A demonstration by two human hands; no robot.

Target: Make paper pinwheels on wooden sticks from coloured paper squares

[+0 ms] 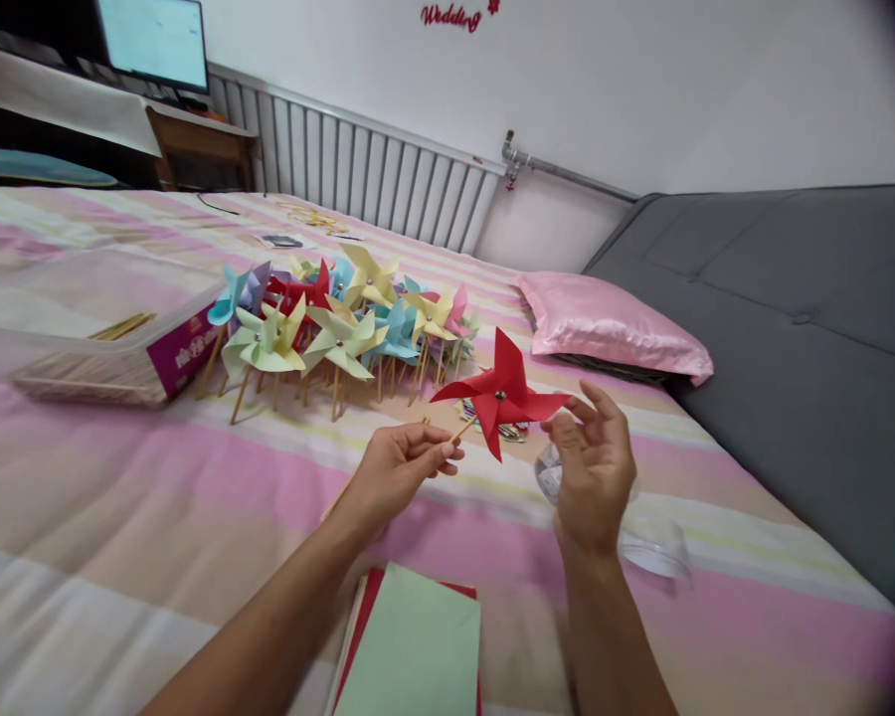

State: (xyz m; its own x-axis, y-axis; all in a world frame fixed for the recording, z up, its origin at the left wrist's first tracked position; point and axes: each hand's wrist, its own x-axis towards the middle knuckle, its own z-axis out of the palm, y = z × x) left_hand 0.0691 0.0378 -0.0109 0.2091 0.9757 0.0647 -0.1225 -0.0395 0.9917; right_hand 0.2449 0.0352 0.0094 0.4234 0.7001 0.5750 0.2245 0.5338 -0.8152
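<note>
Just in front of the pink pillow (612,328): one red pinwheel (501,394), stick pinched in closed left hand (403,465). Right hand (593,465) half open, fingertips at a vane, something clear behind palm, hard to identify. Beyond, heap of pinwheels (335,328), overlapping, uncountable. Paper sheets (410,646) cut off below.

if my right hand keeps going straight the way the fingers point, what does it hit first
Most likely the red pinwheel. The right hand has its fingers aimed up and to the left, with the tips right at the edge of a blade, while the left hand holds the stick. Depth between fingertips and paper is hard to judge.
</note>
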